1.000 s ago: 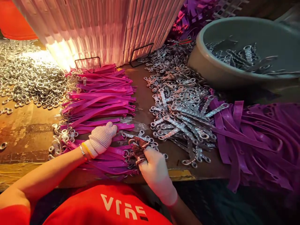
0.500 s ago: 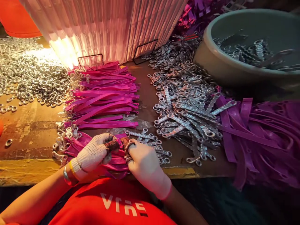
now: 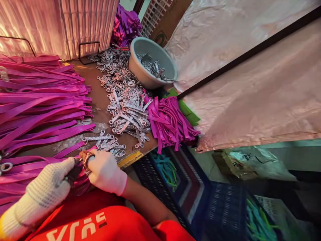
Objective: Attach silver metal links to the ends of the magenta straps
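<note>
My left hand (image 3: 50,184), in a white dotted glove with dark-covered fingertips, is closed in a pinch at the lower left. Against its fingertips is my right hand (image 3: 106,170), also gloved, with brown wrapping on its closed fingers. Between them they grip a magenta strap (image 3: 93,147), whose short end shows above the right fingers; the rest is hidden. More magenta straps (image 3: 25,167) lie under and beside the hands. Just beyond my right hand is a small group of silver chain-like metal pieces (image 3: 107,142). A metal ring (image 3: 6,166) shows at the left edge.
Rows of magenta straps (image 3: 42,100) cover the table's left. A heap of silver pieces (image 3: 127,110) lies mid-table, with a grey basin (image 3: 134,63) behind it. Loose purple straps (image 3: 168,124) hang over the right edge. Dark blue crates (image 3: 223,204) stand below; plastic sheeting (image 3: 250,83) hangs right.
The head view has swung right, so the table and hands appear farther left and the crates and sheeting have come into view. Both hands stay pinched close together.
</note>
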`<state>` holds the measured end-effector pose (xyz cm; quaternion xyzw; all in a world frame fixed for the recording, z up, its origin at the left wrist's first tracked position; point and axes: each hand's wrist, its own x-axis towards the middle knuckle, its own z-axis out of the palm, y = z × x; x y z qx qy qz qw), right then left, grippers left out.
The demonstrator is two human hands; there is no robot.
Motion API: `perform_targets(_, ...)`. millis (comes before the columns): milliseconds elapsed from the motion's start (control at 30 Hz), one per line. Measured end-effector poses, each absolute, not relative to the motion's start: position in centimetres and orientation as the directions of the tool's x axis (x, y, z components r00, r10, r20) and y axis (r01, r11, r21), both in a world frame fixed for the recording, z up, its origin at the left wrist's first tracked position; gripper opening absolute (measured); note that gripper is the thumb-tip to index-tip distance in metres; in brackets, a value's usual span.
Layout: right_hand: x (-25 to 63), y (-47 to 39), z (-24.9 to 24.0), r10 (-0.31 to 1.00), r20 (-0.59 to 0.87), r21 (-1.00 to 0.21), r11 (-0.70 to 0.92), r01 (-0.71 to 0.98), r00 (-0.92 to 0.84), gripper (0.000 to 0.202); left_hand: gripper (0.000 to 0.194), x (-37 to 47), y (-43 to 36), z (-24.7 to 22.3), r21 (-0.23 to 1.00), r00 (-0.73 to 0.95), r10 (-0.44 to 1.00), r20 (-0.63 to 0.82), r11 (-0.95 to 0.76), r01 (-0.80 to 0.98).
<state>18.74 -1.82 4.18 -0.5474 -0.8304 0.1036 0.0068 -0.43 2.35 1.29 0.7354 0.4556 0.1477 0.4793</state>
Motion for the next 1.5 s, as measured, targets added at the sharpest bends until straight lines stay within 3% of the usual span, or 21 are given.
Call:
perform_targets(200, 18.8, -1.5, 5.9, 0.937, -0.162, -0.284, 0.256, 0.924, -0.310, 0.029, 0.042, 0.4, 2.5, 1.3, 0.898, 0.558, 0.771, -0.306, 0.039, 0.439)
perform_targets(367, 18.4, -1.3, 5.7, 0.912, -0.337, -0.207, 0.173, 0.963, -0.236, 0.020, 0.034, 0.3, 1.9, 1.3, 0.858, 0.483, 0.821, -0.304, 0.016, 0.513)
perform_targets(567, 18.4, -2.2, 2.6, 0.878, -0.166, -0.207, 0.415, 0.886, -0.449, 0.008, 0.030, 0.1, 1.0, 0.8, 0.797, 0.495, 0.818, -0.293, -0.077, 0.599)
perform_targets(733, 18.9, -2.9, 1.6, 0.817, -0.063, -0.136, 0.562, 0.816, -0.573, 0.012, 0.028, 0.4, 1.3, 1.3, 0.795, 0.533, 0.787, -0.311, -0.092, 0.599)
perform_targets(900, 18.6, -3.8, 1.8, 0.854, -0.061, -0.104, 0.509, 0.854, -0.516, 0.014, 0.026, 0.5, 1.5, 1.1, 0.844, 0.553, 0.757, -0.349, -0.003, 0.537)
perform_targets(1033, 21.1, -1.6, 3.8, 0.883, -0.092, -0.189, 0.438, 0.879, -0.460, 0.011, 0.034, 0.2, 1.4, 2.1, 0.942, 0.555, 0.785, -0.275, 0.106, 0.318)
perform_targets(1100, 23.9, 1.1, 4.8, 0.909, -0.045, -0.166, 0.402, 0.900, -0.414, 0.014, 0.035, 0.0, 1.6, 3.4, 0.942, 0.472, 0.820, -0.324, 0.234, 0.240)
perform_targets(1167, 26.9, 4.1, 5.2, 0.945, -0.066, 0.013, 0.322, 0.947, -0.320, 0.020, 0.040, 0.0, 2.0, 4.9, 0.873, 0.396, 0.783, -0.481, 0.471, 0.128)
perform_targets(1233, 29.1, 6.7, 4.6, 0.945, -0.137, 0.150, 0.318, 0.936, -0.298, 0.025, 0.054, 0.1, 2.7, 6.1, 0.686, 0.433, 0.653, -0.622, 0.721, -0.102)
perform_targets(1300, 30.5, 8.3, 3.6, 0.927, -0.184, 0.211, 0.363, 0.908, -0.327, 0.024, 0.064, 0.2, 3.5, 6.6, 0.442, 0.545, 0.562, -0.623, 0.827, -0.347)
perform_targets(1367, 31.4, 9.0, 2.6, 0.915, -0.180, 0.218, 0.395, 0.892, -0.361, 0.021, 0.064, 0.0, 3.8, 6.6, 0.286, 0.617, 0.540, -0.572, 0.837, -0.467)
perform_targets(1433, 32.0, 8.9, 2.0, 0.924, -0.090, 0.153, 0.382, 0.911, -0.372, 0.021, 0.058, -0.2, 3.7, 6.4, 0.294, 0.620, 0.570, -0.539, 0.817, -0.496)
perform_targets(1500, 32.3, 8.5, 2.0, 0.928, 0.084, 0.007, 0.364, 0.932, -0.363, 0.024, 0.052, -0.4, 3.3, 6.2, 0.424, 0.572, 0.607, -0.552, 0.795, -0.434)
